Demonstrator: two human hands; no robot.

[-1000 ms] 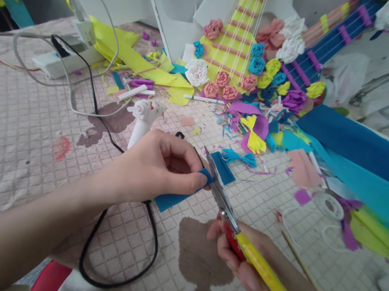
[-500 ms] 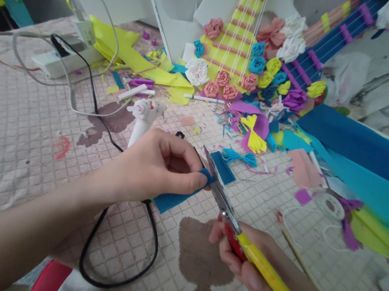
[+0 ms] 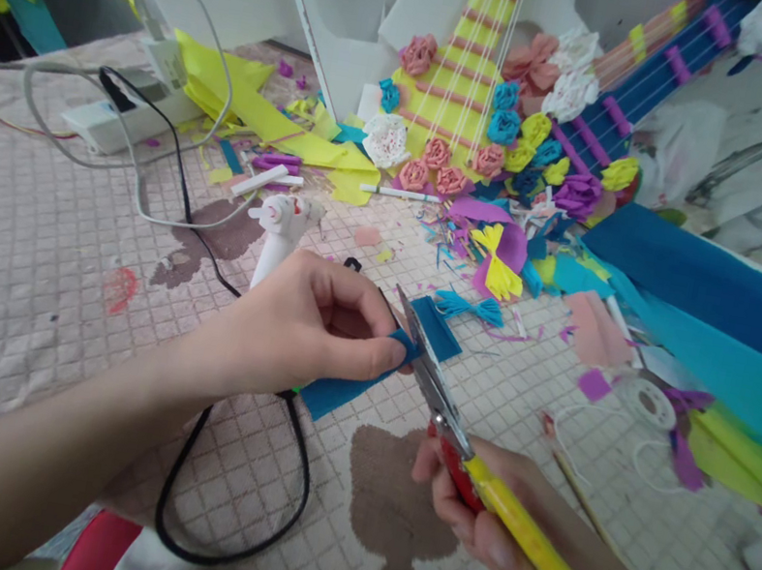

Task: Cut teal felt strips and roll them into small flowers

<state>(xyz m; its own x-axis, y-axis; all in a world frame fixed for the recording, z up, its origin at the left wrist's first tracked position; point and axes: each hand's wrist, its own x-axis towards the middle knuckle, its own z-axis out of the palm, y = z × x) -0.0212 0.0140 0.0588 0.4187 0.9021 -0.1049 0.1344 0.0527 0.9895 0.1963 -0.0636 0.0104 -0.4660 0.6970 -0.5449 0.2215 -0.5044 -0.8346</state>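
Between thumb and fingers, my left hand (image 3: 323, 319) pinches a strip of dark blue crepe paper (image 3: 340, 398). One end of the strip hangs below the hand and the other sticks out beyond the blades. My right hand (image 3: 483, 500) is wrapped round the scissors (image 3: 440, 389), which have one yellow and one red handle. Their blades lie across the strip right at my left thumb tip. Just behind my left hand stands a white glue gun (image 3: 280, 228), its lower part hidden. A light blue paper bow (image 3: 469, 308) lies beyond the scissors.
Paper scraps and a yellow bow (image 3: 499, 265) lie ahead. A yellow paper guitar (image 3: 450, 101) with paper flowers and a blue one (image 3: 628, 93) stand behind. A black cable (image 3: 308, 488) loops near me; a power strip (image 3: 123, 117) is at left, blue paper (image 3: 718, 295) at right.
Almost nothing differs. The scissors and my right hand have shifted very slightly; the left hand keeps its pinch on the blue strip.
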